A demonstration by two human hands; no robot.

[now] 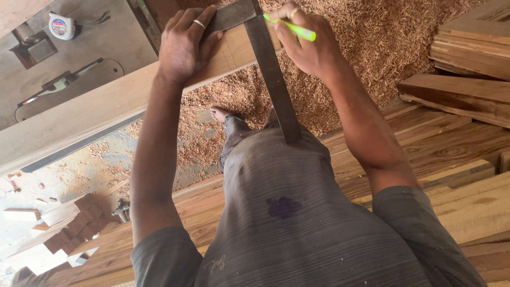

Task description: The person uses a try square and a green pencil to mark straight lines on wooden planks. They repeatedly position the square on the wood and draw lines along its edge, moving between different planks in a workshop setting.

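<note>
Two hands marking a plank against a steel square

The left hand (pixel 186 45) lies flat, fingers (pixel 192 21) spread and pressing the square's (pixel 273 74) short arm onto the pale plank (pixel 101 109); beside it the right hand (pixel 308 45) has its fingers pinching a bright green pencil (pixel 295 29) at the long blade's edge. Beyond the fingers, wood shavings (pixel 372 37) cover the floor, boards (pixel 467 48) are stacked to the right, and a tape measure (pixel 61 25) sits far left.

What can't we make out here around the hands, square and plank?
Head view only:
- Pen tip: hidden behind the right hand.
- Any marked line on the plank: covered by the left hand and square.
- Square's top: cut off by the frame edge.
- Tape measure markings: too small.
</note>
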